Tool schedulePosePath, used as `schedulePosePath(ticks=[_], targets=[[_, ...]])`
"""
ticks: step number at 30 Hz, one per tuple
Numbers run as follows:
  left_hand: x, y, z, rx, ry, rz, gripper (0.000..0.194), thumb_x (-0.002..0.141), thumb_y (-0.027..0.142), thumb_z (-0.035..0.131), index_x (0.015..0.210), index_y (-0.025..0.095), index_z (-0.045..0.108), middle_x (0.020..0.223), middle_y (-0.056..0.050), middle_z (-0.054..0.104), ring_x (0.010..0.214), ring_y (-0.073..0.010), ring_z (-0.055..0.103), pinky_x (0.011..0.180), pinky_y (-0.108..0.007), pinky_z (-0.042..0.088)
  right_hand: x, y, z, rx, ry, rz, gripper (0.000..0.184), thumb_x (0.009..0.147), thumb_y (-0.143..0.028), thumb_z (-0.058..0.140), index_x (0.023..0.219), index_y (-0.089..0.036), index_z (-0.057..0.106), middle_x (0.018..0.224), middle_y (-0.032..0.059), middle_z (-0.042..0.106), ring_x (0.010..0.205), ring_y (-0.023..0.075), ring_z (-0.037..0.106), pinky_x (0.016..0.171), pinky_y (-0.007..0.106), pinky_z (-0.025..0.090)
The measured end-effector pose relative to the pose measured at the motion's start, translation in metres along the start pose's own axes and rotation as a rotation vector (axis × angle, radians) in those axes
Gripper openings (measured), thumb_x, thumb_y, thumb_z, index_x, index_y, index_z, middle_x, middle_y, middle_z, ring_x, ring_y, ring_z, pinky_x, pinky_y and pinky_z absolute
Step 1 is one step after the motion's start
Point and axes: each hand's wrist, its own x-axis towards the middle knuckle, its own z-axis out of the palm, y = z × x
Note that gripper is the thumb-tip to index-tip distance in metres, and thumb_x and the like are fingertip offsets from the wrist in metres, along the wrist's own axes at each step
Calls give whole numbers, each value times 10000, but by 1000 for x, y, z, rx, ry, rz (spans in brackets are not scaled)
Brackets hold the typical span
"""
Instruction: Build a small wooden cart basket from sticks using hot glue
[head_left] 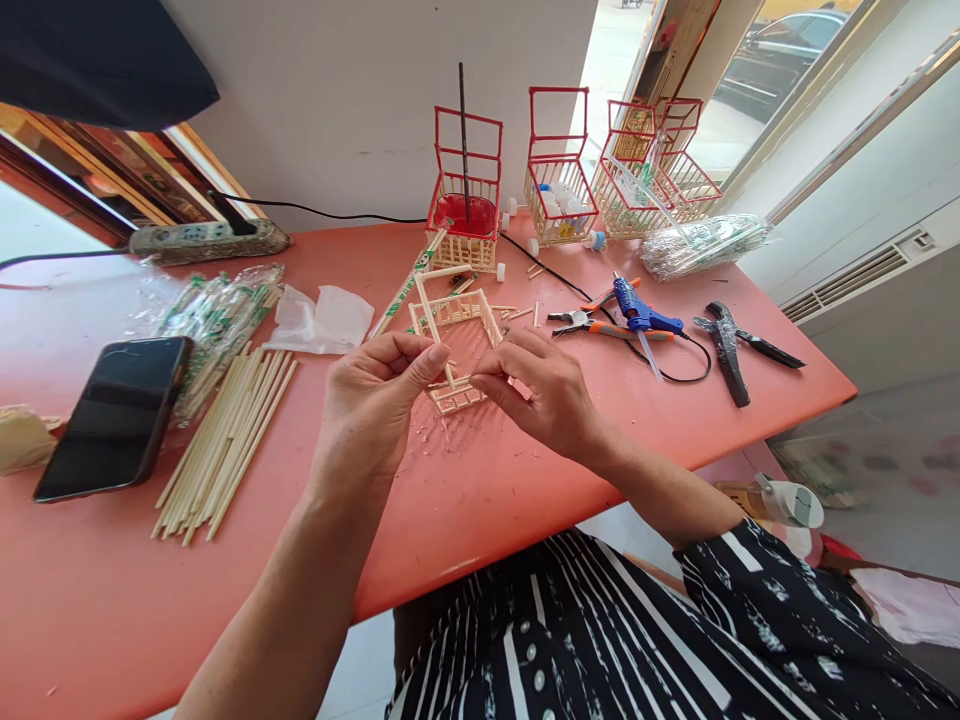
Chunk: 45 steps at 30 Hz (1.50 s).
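My left hand [382, 400] pinches a pale wooden stick frame [427, 310], with thumb and forefinger closed on one of its sticks. Just right of it, my right hand [544, 385] has its fingertips pressed together near the frame's lower end; whatever is between them is hidden. Beneath both hands a small openwork basket [487, 318] made of sticks rests on the table, partly covered by the hands and the frame. Small scraps and thin threads lie around the basket.
Pliers [574, 320], a blue glue gun [641, 308] and black cutters [726, 350] lie right. Stick carts with red trim [561, 190] stand behind, one holding a red container [466, 213]. Left are loose sticks [225, 440], a phone [116, 415] and a power strip [202, 240].
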Motion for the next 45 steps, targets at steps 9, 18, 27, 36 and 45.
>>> schedulePosePath(ticks=[9, 18, 27, 36, 45], targets=[[-1, 2, 1, -7, 7, -3, 344, 580, 394, 1029, 713, 193, 783, 661, 22, 674, 618, -74, 583, 624, -187, 479, 1, 1, 2, -43, 17, -50, 251, 1076, -293, 604, 844, -199, 622, 774, -2, 599, 775, 162, 528, 789, 313, 426], [-1, 2, 2, -9, -3, -5, 326, 595, 382, 1021, 711, 195, 780, 651, 27, 669, 608, -74, 581, 634, -193, 493, 0, 1, 2, -73, -12, -33, 286, 1095, -325, 565, 843, -200, 620, 789, 7, 609, 787, 167, 522, 797, 321, 418], [-1, 1, 1, 30, 9, 3, 310, 630, 376, 994, 726, 192, 763, 665, 16, 665, 625, -95, 585, 629, -223, 486, 0, 2, 2, -70, -4, -40, 287, 1094, -338, 569, 845, -204, 621, 786, 8, 609, 783, 168, 521, 782, 325, 419], [-1, 2, 2, 39, -5, 10, 292, 655, 372, 979, 722, 198, 754, 661, 14, 658, 631, -106, 594, 655, -243, 508, 0, 2, 2, -74, 12, -69, 266, 1088, -311, 579, 849, -201, 619, 788, 9, 607, 782, 171, 520, 787, 324, 419], [0, 3, 2, 23, 4, 4, 290, 631, 356, 989, 711, 197, 760, 653, 21, 651, 616, -93, 580, 644, -233, 500, -1, 2, 3, -93, -5, -45, 287, 1094, -330, 565, 840, -207, 612, 789, 11, 601, 784, 173, 511, 786, 328, 414]])
